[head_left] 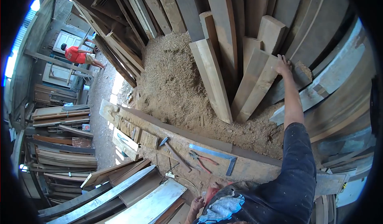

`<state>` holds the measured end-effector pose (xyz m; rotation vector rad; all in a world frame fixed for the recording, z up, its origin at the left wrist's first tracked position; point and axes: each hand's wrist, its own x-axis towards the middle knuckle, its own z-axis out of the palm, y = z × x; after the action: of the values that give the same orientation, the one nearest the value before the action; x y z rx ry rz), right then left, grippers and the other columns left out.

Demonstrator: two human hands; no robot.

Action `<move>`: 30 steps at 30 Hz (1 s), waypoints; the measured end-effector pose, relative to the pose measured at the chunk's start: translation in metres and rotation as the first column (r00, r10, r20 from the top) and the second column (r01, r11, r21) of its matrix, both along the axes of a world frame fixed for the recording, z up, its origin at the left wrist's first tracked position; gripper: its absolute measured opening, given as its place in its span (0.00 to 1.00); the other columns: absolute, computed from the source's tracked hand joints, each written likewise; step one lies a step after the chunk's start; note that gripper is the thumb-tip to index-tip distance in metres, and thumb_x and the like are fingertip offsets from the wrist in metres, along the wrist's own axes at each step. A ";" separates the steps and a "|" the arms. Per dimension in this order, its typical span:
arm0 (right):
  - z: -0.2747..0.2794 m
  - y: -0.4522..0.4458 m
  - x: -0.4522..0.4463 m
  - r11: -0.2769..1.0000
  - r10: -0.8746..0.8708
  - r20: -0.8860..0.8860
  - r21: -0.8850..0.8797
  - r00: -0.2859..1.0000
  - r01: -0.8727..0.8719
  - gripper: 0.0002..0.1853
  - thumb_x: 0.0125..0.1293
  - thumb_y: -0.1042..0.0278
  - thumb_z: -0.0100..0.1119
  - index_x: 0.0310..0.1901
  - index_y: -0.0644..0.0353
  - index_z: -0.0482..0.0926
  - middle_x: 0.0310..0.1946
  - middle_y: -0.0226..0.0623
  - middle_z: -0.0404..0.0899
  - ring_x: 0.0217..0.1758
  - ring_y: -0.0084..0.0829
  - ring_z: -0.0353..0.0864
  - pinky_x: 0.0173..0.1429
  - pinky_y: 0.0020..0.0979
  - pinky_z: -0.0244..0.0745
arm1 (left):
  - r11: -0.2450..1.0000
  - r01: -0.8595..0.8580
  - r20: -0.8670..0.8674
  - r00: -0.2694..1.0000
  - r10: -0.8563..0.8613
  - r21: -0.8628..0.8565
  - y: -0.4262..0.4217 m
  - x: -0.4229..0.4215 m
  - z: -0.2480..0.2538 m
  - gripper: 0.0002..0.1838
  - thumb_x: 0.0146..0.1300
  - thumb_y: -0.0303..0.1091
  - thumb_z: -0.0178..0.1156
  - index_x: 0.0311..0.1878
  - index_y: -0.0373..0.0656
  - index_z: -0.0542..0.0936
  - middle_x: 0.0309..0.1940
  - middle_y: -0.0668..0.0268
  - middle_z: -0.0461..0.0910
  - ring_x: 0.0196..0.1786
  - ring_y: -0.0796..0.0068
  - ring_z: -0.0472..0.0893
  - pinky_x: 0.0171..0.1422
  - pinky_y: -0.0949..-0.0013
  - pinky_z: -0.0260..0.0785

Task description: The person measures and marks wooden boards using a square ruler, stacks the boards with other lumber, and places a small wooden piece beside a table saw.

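My right hand (283, 65) reaches far forward, its fingers curled over the upper end of a thick wooden plank (261, 84). That plank leans upright against other boards, with its foot in the sawdust. Beside it on the left leans another pale plank (211, 78). Close to my body at the bottom, my left hand (196, 204) is closed, and what it may hold is hidden. A thin cord (190, 181) runs near it. On the workbench (251, 169) lie a hammer (173, 152), pliers (202, 160) with red handles, and a metal square (215, 154).
A big sawdust heap (171, 80) fills the floor beyond the bench. Tall boards (223, 20) stand along the far side. Stacked boards (66, 156) lie at left, with more planks (147, 200) near the front. A person in a red shirt (76, 54) stands in the background.
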<state>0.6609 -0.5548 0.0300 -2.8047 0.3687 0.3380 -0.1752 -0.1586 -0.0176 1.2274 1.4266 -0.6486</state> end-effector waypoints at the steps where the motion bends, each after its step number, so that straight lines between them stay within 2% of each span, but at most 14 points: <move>1: -0.006 -0.003 0.005 1.000 0.006 -0.046 0.008 0.999 -0.006 0.49 0.60 0.51 0.72 0.78 0.39 0.51 0.81 0.39 0.49 0.82 0.59 0.48 0.81 0.57 0.51 | 1.000 -0.002 0.003 1.000 0.002 0.007 -0.003 0.004 0.003 0.30 0.72 0.39 0.62 0.70 0.33 0.68 0.48 0.59 0.83 0.38 0.71 0.84 0.38 0.70 0.78; 2: -0.013 -0.005 0.008 1.000 0.013 -0.094 0.015 0.995 -0.012 0.50 0.60 0.51 0.72 0.79 0.38 0.50 0.82 0.39 0.48 0.82 0.59 0.47 0.82 0.57 0.50 | 1.000 -0.003 0.005 1.000 0.003 0.012 -0.005 0.006 0.006 0.30 0.72 0.39 0.61 0.71 0.32 0.68 0.48 0.58 0.83 0.38 0.71 0.84 0.39 0.70 0.78; 3: -0.021 -0.004 0.008 0.999 0.042 -0.017 -0.001 0.999 -0.042 0.47 0.60 0.51 0.71 0.77 0.39 0.55 0.78 0.44 0.55 0.79 0.62 0.52 0.79 0.58 0.55 | 1.000 0.028 -0.038 0.999 -0.028 0.008 -0.006 0.009 0.009 0.30 0.72 0.40 0.61 0.71 0.32 0.68 0.48 0.58 0.83 0.39 0.72 0.84 0.40 0.70 0.78; 7: -0.034 0.009 0.014 0.995 0.046 0.096 0.085 0.994 -0.054 0.40 0.60 0.54 0.71 0.72 0.44 0.62 0.68 0.51 0.66 0.70 0.63 0.65 0.72 0.56 0.65 | 1.000 0.026 -0.021 0.999 -0.026 -0.012 -0.013 0.025 0.015 0.32 0.72 0.42 0.61 0.70 0.31 0.68 0.48 0.59 0.83 0.42 0.72 0.84 0.44 0.68 0.78; 10: 0.015 0.047 -0.020 0.975 0.102 0.177 0.177 0.979 -0.133 0.34 0.61 0.55 0.69 0.68 0.47 0.68 0.62 0.54 0.70 0.64 0.62 0.73 0.69 0.53 0.69 | 0.990 0.139 0.003 0.990 -0.139 -0.033 -0.020 0.050 0.023 0.32 0.72 0.43 0.62 0.71 0.30 0.68 0.48 0.59 0.83 0.43 0.71 0.84 0.44 0.69 0.78; 12: 0.030 0.076 -0.033 0.948 0.183 0.295 0.201 0.938 -0.248 0.35 0.65 0.59 0.65 0.71 0.59 0.65 0.66 0.57 0.68 0.68 0.60 0.70 0.73 0.50 0.65 | 0.988 0.147 0.046 0.988 -0.145 -0.052 -0.022 0.053 0.013 0.33 0.71 0.44 0.62 0.71 0.30 0.68 0.49 0.58 0.83 0.43 0.71 0.84 0.45 0.69 0.78; 14: 0.020 0.089 -0.020 0.781 0.278 0.596 0.317 0.754 -0.538 0.34 0.69 0.63 0.60 0.73 0.63 0.62 0.68 0.61 0.68 0.74 0.53 0.66 0.76 0.46 0.63 | 0.988 0.144 0.088 0.986 -0.138 -0.057 -0.016 0.061 -0.001 0.34 0.71 0.44 0.63 0.71 0.29 0.67 0.50 0.58 0.83 0.43 0.70 0.84 0.46 0.68 0.78; 16: 0.019 0.079 0.013 0.652 0.127 0.529 0.593 0.839 -0.472 0.31 0.70 0.66 0.55 0.73 0.63 0.62 0.70 0.60 0.67 0.76 0.51 0.64 0.76 0.47 0.64 | 0.992 0.118 0.116 0.987 -0.111 -0.051 -0.010 0.068 -0.006 0.34 0.72 0.44 0.63 0.71 0.29 0.67 0.51 0.57 0.83 0.44 0.70 0.84 0.48 0.68 0.78; 18: 0.052 0.077 0.022 0.893 0.163 0.446 0.313 0.880 -0.324 0.30 0.70 0.70 0.50 0.74 0.63 0.62 0.68 0.58 0.70 0.75 0.51 0.66 0.76 0.45 0.64 | 0.994 0.101 0.150 0.984 -0.096 -0.028 -0.008 0.074 -0.002 0.34 0.72 0.44 0.62 0.71 0.28 0.67 0.52 0.55 0.83 0.45 0.68 0.84 0.50 0.67 0.78; 19: 0.063 0.079 0.028 0.949 0.232 0.315 0.135 0.920 -0.286 0.34 0.69 0.74 0.49 0.77 0.54 0.58 0.68 0.55 0.69 0.75 0.52 0.66 0.76 0.46 0.64 | 0.996 0.093 0.165 0.982 -0.089 -0.016 -0.008 0.074 0.001 0.34 0.73 0.44 0.61 0.71 0.28 0.66 0.52 0.55 0.83 0.45 0.68 0.84 0.50 0.67 0.78; 22: 0.038 0.085 0.048 0.969 0.245 0.163 -0.016 0.956 -0.246 0.42 0.65 0.77 0.53 0.80 0.42 0.52 0.71 0.53 0.65 0.75 0.55 0.65 0.75 0.48 0.65 | 0.990 0.136 0.127 0.982 -0.138 0.027 -0.011 0.074 0.016 0.33 0.74 0.43 0.60 0.71 0.27 0.66 0.54 0.53 0.82 0.47 0.67 0.85 0.51 0.67 0.78; 23: 0.025 0.086 0.051 0.971 0.236 0.103 -0.052 0.966 -0.232 0.47 0.65 0.76 0.58 0.80 0.32 0.49 0.75 0.52 0.57 0.77 0.57 0.60 0.75 0.53 0.63 | 0.990 0.132 0.089 0.987 -0.136 0.050 -0.014 0.073 0.022 0.33 0.73 0.43 0.60 0.71 0.28 0.66 0.55 0.52 0.81 0.47 0.66 0.85 0.51 0.67 0.78; 24: 0.020 0.085 0.048 0.970 0.241 0.126 -0.070 0.962 -0.233 0.50 0.62 0.77 0.63 0.80 0.32 0.48 0.75 0.53 0.57 0.77 0.57 0.60 0.75 0.53 0.63 | 0.992 0.113 0.084 0.990 -0.117 0.054 -0.014 0.066 0.023 0.33 0.73 0.43 0.61 0.71 0.28 0.67 0.55 0.52 0.81 0.47 0.66 0.85 0.51 0.66 0.78; 30: 0.006 0.082 0.032 0.990 0.065 0.342 0.096 0.937 -0.104 0.38 0.62 0.72 0.64 0.73 0.43 0.60 0.71 0.54 0.60 0.73 0.61 0.61 0.72 0.52 0.67 | 0.996 0.092 0.050 0.994 -0.093 0.021 -0.021 0.042 0.015 0.35 0.71 0.46 0.63 0.71 0.30 0.67 0.54 0.52 0.82 0.48 0.65 0.84 0.50 0.64 0.79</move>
<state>0.6927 -0.4729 0.0360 -2.7016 0.1449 -0.1065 -0.1327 -0.1793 -0.0027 1.3216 1.3430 -0.6636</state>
